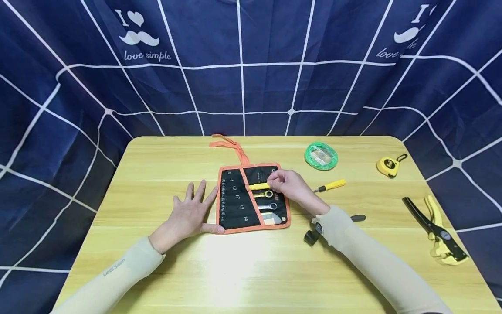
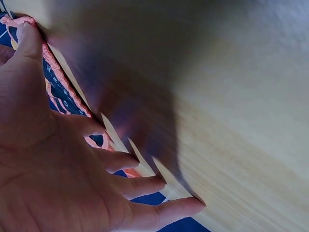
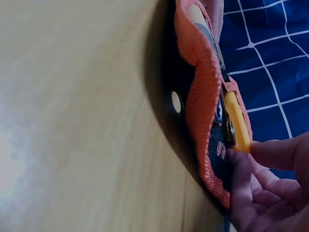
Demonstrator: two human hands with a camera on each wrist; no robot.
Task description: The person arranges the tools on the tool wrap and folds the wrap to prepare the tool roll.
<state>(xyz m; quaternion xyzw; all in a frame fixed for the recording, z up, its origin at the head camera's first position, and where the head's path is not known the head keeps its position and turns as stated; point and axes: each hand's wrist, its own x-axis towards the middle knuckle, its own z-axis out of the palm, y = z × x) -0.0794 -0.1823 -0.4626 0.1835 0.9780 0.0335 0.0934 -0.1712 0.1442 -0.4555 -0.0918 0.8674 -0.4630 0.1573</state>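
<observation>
A black tool pouch [image 1: 235,200] with orange edging lies unrolled on the table, numbers printed on its pocket flap. My right hand [image 1: 289,185] pinches the end of a yellow handle [image 1: 259,186] that sticks out of an upper pocket; in the right wrist view, thumb and fingertips meet at the handle's tip [image 3: 240,130]. What sits inside the pocket is hidden. Below it, two ring-ended wrenches [image 1: 268,206] and a flat rounded blade [image 1: 271,218] show from other pockets. My left hand [image 1: 190,213] lies with fingers spread along the pouch's left edge, thumb on its lower corner.
Right of the pouch lies a yellow-handled screwdriver [image 1: 333,185]. A black-ended tool [image 1: 311,236] is partly covered by my right sleeve. Farther off are a green wire coil [image 1: 320,156], a yellow tape measure [image 1: 388,166] and yellow-black pliers [image 1: 439,233]. Orange ties [image 1: 231,144] trail behind the pouch.
</observation>
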